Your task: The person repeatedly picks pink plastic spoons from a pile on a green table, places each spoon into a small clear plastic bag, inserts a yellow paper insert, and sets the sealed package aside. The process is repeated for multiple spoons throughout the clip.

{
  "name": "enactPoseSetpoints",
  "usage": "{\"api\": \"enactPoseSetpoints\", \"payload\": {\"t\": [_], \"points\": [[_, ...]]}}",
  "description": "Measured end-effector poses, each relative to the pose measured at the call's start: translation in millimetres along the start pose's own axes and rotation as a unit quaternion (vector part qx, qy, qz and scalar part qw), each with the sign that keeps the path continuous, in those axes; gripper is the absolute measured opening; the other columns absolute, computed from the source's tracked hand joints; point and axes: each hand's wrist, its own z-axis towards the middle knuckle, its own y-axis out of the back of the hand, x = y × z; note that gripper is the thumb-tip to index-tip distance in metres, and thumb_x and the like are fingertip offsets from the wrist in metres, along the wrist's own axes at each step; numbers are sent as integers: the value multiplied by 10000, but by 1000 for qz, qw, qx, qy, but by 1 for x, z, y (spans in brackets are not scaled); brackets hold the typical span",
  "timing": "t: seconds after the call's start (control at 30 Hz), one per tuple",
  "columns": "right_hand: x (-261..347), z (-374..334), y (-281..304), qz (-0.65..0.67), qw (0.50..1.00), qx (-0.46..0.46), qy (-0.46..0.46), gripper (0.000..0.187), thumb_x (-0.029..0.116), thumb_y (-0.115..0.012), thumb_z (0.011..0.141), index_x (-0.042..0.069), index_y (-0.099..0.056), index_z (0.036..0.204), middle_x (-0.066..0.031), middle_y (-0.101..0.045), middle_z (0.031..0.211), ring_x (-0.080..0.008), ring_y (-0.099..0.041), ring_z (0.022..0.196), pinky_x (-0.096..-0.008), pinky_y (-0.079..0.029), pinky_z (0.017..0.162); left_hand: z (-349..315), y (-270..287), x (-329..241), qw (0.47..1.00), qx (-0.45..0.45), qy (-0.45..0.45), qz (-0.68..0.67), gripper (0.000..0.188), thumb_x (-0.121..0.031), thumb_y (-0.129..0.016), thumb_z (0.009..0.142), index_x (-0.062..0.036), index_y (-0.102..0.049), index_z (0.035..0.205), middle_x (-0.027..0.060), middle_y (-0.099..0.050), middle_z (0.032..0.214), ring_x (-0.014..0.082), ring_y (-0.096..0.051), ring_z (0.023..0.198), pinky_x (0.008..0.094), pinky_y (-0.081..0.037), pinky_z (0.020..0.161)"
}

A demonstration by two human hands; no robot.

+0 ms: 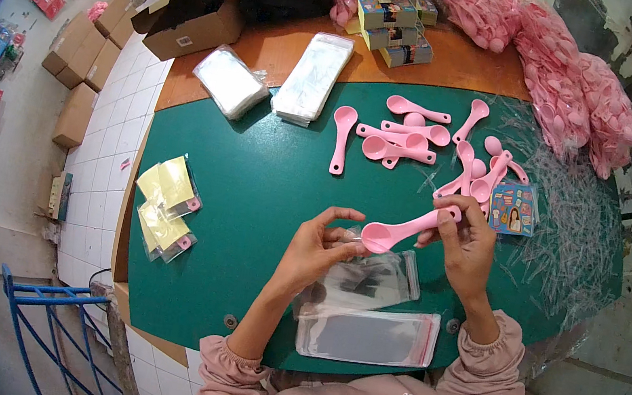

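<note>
A pink plastic measuring spoon is held tilted above the table between my two hands. My right hand pinches the end of its handle. At the bowl's left edge, my left hand has its thumb and a finger closed on the rim, with the index finger raised. Beneath the spoon lies a loose clear plastic bag. A stack of clear flat bags sits nearer to me. Beyond my right hand are several more pink measuring spoons in a loose group, beside a colourful printed card.
On the left of the green table lie bagged yellow cards. White packet stacks stand farther back, with a cardboard box, card bundles and big bags of pink spoons. Clear plastic scraps cover the right side.
</note>
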Motion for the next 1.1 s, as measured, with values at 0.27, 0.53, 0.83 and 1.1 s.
{"api": "enactPoseSetpoints", "payload": {"t": [0.27,0.53,0.83,1.1], "points": [[2,-4,-5,-32,999,20,-11,153,41,-530,857,-13,-517,1000,-59,-572,714,-103,-601,615,-210,-490,530,0,-7,-1,998,10,-23,-51,391,-50,-626,794,-2,-478,1153,108,-632,941,123,-595,863,225,-467,731],[2,-8,-14,-26,999,7,34,218,26,-613,795,14,-480,967,-80,-597,706,-125,-608,623,-246,-492,540,-8,0,-7,976,120,4,184,341,-250,-431,932,43,-600,976,-1,-580,787,42,-458,719,188,-407,635],[18,-1,12,-223,933,219,181,434,464,-441,864,80,-622,954,-146,-468,1091,-291,-503,899,-378,-416,793,-10,-15,-24,995,91,-31,-24,362,-265,-351,960,22,-563,1017,108,-639,838,94,-590,733,198,-465,615],[-20,2,149,-544,810,-190,-106,274,172,-633,754,-20,-551,932,-149,-575,803,-241,-577,719,-346,-450,640,-12,-11,-23,993,95,-35,-59,360,-247,-347,961,36,-555,1038,154,-630,921,148,-617,811,211,-494,662]]}}
